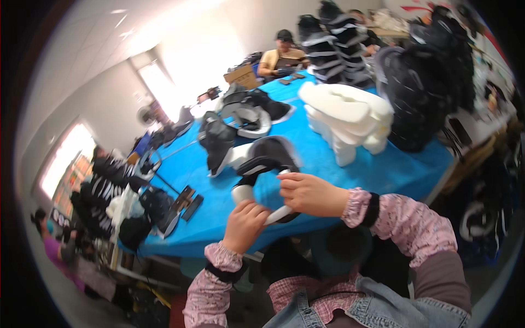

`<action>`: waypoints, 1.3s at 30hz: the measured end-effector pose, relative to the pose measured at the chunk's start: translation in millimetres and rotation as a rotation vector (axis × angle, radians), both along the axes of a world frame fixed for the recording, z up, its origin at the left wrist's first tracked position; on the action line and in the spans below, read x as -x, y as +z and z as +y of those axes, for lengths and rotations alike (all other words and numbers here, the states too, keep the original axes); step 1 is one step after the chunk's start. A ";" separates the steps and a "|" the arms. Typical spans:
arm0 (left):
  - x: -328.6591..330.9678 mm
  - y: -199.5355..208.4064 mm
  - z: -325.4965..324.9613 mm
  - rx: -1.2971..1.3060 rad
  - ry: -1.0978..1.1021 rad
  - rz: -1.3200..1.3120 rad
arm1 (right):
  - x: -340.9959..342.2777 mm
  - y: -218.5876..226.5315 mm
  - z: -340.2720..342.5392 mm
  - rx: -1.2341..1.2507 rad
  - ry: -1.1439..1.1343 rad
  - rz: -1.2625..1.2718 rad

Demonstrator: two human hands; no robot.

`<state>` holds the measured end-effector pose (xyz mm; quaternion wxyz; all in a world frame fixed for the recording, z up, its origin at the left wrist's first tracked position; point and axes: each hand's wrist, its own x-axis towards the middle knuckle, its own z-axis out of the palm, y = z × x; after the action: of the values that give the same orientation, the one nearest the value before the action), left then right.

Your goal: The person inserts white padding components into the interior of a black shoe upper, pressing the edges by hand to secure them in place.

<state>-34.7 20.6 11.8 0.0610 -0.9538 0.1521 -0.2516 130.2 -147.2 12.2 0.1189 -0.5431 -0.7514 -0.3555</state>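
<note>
Both my hands hold a black padded piece with a white curved edge [278, 215] above the near side of the blue-covered table. My left hand [245, 225] has its fingers closed on the white part at the lower left. Opposite it, my right hand [311, 194] pinches the piece along its right side. Just beyond lies a black and grey curved piece [272, 146], partly overlapped in view by the held one, so where one ends is hard to tell. More black and grey padded pieces [217, 134] lie loosely behind.
White foam pieces [350, 112] form a stack right of centre. Tall piles of black and grey pieces [334, 52] and a large black pile [418, 98] line the right side. Flat dark blocks [191, 208] lie left on the blue cover [219, 224]. A person [283, 57] sits at the far end.
</note>
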 end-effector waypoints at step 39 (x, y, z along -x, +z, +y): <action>-27.2 -21.8 -2.1 0.475 0.046 -0.014 | 6.7 -42.9 4.5 -0.185 -0.064 0.512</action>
<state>-7.5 18.5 -10.0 -0.1582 -0.9429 0.0666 -0.2856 123.5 -142.7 -30.8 0.3428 -0.6256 -0.6437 -0.2772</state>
